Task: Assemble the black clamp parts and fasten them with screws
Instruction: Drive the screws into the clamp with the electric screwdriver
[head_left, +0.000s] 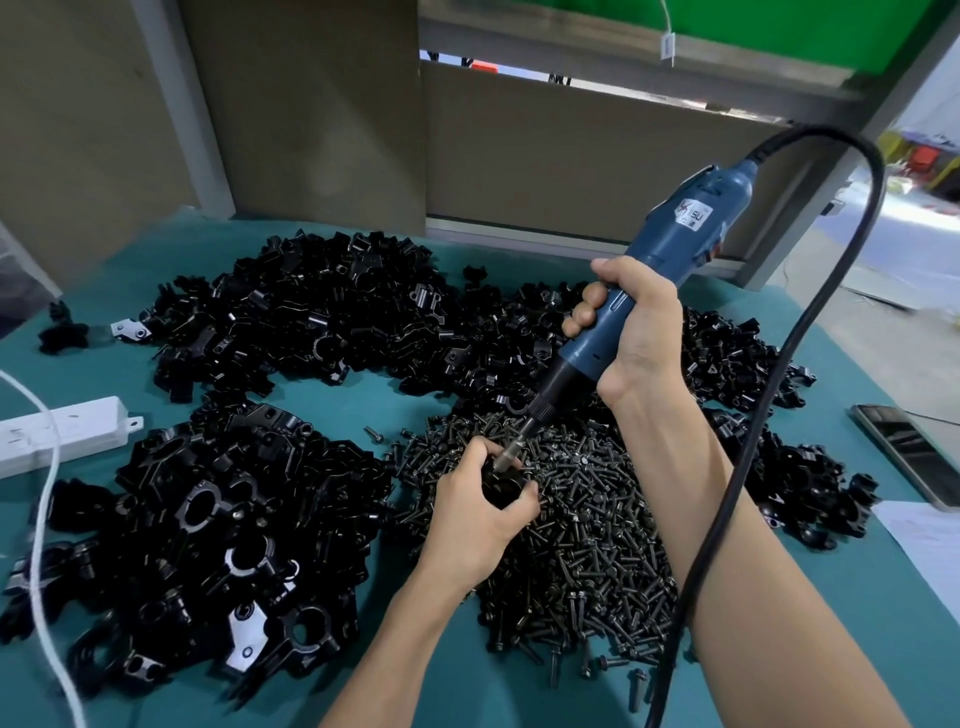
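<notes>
My left hand is closed around a black clamp assembly held just above a heap of dark screws. My right hand grips a blue electric screwdriver, tilted down to the left. Its bit tip presses into the top of the clamp. Most of the clamp is hidden by my fingers. A large pile of black clamp bodies lies at the front left. A second heap of black clamp pieces spreads across the back of the table.
The screwdriver's thick black cable arcs over my right forearm toward the front edge. A white power strip and white cord lie at the left. A phone rests at the right edge, near white paper. The teal table top shows between the piles.
</notes>
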